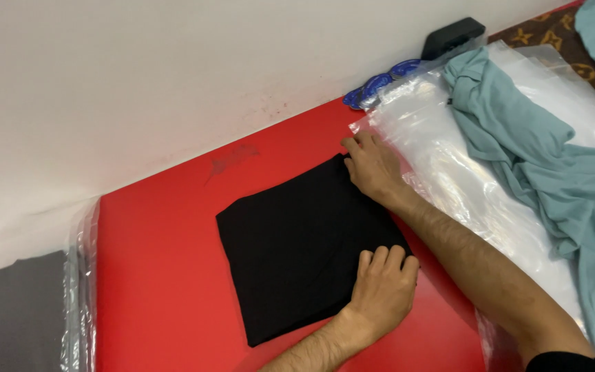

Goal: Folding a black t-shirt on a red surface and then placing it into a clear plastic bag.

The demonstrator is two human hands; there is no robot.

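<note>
Near: left hand [382, 286] flat, fingers together, pressing near-right edge of folded black garment [304, 248], mid red desk [166, 275]. Farther: right hand [372, 165] flat, holding nothing, on far corner w/ fingertips at the edge beside clear plastic bag [449, 165]. Prob. best to keep both palms flat, even pressure, edges square.

I have 1 view only, the head camera, so nothing is shared with a second view. It looks down and forward from above the red table [160, 275], tilted so the table's far edge against the white wall [139, 76] runs diagonally from lower left up to upper right. It sits close: the table fills the lower frame, both forearms enter from the bottom right, and the folded black garment [297, 248] lies near frame centre.
</note>
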